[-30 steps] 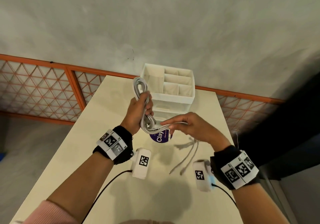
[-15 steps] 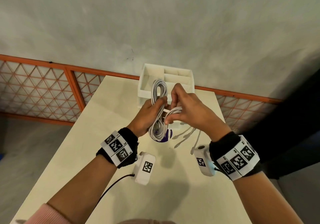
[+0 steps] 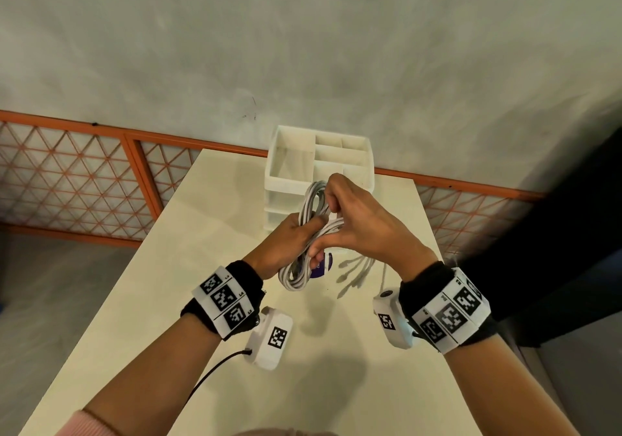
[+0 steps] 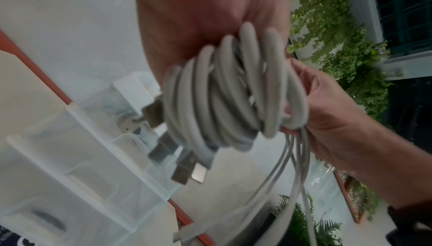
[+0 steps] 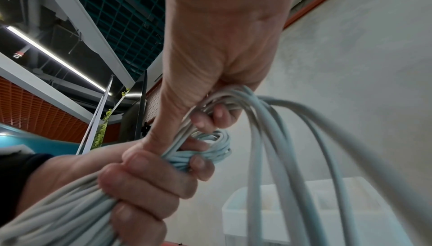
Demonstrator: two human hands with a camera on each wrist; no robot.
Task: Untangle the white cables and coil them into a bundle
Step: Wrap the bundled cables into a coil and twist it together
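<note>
A bundle of white cables (image 3: 308, 233) is held upright above the cream table (image 3: 168, 267), in front of the organizer. My left hand (image 3: 289, 237) grips the coil round its middle, fingers curled over the strands (image 5: 149, 181). My right hand (image 3: 350, 220) pinches loose cable strands (image 5: 224, 102) against the coil's upper part, thumb pointing down toward the left hand. In the left wrist view the wound loops (image 4: 229, 91) are seen end-on, with metal USB plugs (image 4: 194, 170) hanging below them. Loose strands (image 4: 294, 167) trail down from the right hand.
A white compartment organizer with drawers (image 3: 319, 163) stands at the table's far edge, just behind the hands. A purple-labelled round object (image 3: 321, 265) lies on the table under the bundle. An orange lattice railing (image 3: 101, 179) runs behind the table, and a grey wall rises beyond.
The right hand has swung in from the coil's lower right to its upper part, carrying the loose cable round it. The left hand kept its grip and moved slightly right.
</note>
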